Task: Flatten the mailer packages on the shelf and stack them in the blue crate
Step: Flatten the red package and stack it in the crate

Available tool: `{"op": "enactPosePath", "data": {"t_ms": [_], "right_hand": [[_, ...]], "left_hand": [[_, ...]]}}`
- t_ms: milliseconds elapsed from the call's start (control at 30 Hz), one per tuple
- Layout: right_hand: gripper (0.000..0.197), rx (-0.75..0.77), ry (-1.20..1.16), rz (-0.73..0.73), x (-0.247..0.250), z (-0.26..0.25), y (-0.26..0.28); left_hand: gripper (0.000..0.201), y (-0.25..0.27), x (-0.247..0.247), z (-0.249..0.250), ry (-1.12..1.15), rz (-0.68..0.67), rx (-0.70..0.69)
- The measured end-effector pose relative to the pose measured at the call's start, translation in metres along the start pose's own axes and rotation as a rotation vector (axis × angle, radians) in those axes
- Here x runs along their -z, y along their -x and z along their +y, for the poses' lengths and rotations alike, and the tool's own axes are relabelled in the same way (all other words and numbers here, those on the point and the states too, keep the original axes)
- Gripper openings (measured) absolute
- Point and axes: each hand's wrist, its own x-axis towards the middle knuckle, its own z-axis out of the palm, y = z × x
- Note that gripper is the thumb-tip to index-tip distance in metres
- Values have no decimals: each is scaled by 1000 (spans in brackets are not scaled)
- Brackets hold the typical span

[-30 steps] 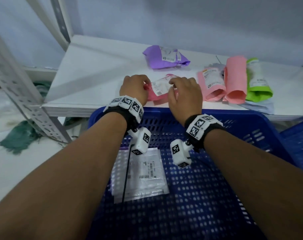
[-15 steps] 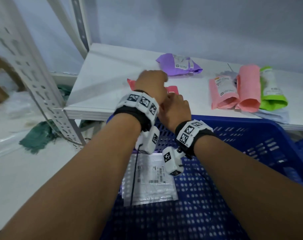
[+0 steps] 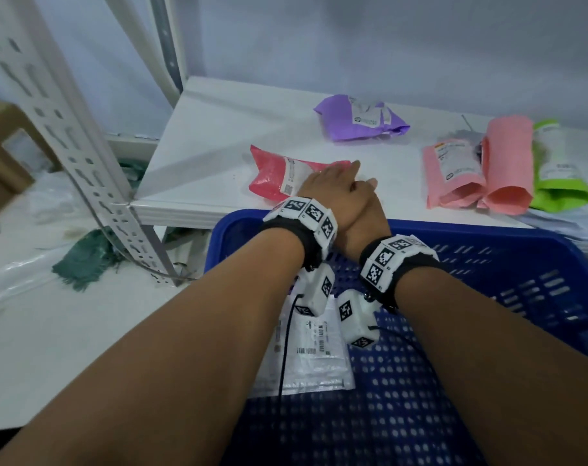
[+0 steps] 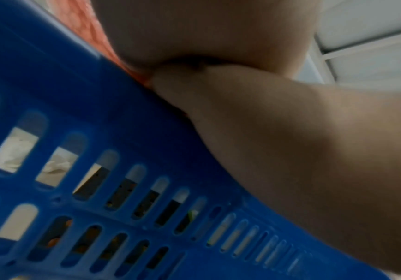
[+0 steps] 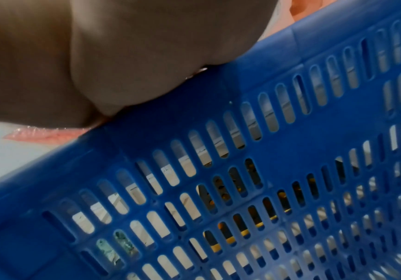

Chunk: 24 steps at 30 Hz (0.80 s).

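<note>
Head view: left hand (image 3: 329,183) lies flat over right hand (image 3: 363,216), fingers straight, both pressing the right end of the red mailer (image 3: 279,176) at the shelf (image 3: 218,129) front edge, just beyond the blue crate (image 3: 487,260) rim. Risk, as judged: uneven pressure may slide the slick mailer leftward or leave its puffed left end unflattened. One white mailer (image 3: 309,351) lies in the crate.

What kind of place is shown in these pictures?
Probably a parcel packing or sorting room: labelled mailer packages lie on a white metal shelf, beside a blue crate holding a flat white mailer.
</note>
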Motion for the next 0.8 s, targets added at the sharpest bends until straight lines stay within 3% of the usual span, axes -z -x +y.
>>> {"op": "enactPosePath", "data": {"t_ms": [67,233,400,667,800], "right_hand": [[50,42,205,45,7,0,0],[59,149,321,48,7,4,4],[47,112,348,8,11,-3,0],[48,1,393,-40,22,-26,-18],[43,66,451,-5,22,-49,-46]], "left_hand": [[73,-2,6,-13,-88,0,38],[60,16,25,-49,-380,24,159],[62,26,38,-74,-301,-20,243],[67,30,43,-93,-361,-46,147],[68,30,38,-93,-373,-39,141]]}}
